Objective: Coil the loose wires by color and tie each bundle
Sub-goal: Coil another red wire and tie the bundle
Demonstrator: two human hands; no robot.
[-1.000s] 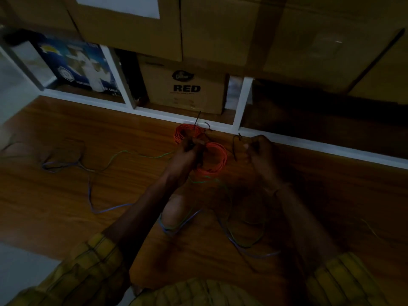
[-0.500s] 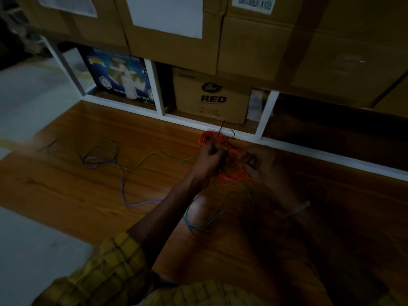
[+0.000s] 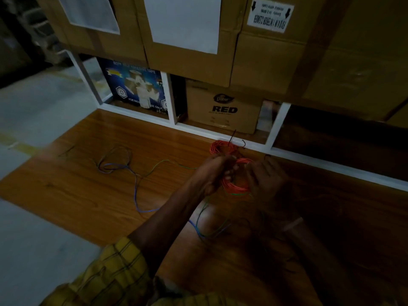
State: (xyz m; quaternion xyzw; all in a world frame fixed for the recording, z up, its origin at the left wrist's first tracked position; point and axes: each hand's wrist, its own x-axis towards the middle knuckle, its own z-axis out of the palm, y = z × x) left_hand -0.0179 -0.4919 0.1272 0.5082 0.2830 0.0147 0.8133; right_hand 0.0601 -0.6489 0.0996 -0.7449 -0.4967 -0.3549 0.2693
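Blue wire [image 3: 135, 191] is trailing loose across the wooden floor [image 3: 72, 188]; the left hand [image 3: 213, 173] is gripping the orange coil [image 3: 235, 184], and the right hand [image 3: 265, 177] is pinching its other side, where a slack tie could be letting loops spring apart

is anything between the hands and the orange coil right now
Nothing visible. The left hand and right hand both already grip the orange coil from either side; the loose blue wire and green wire lie apart on the wooden board.
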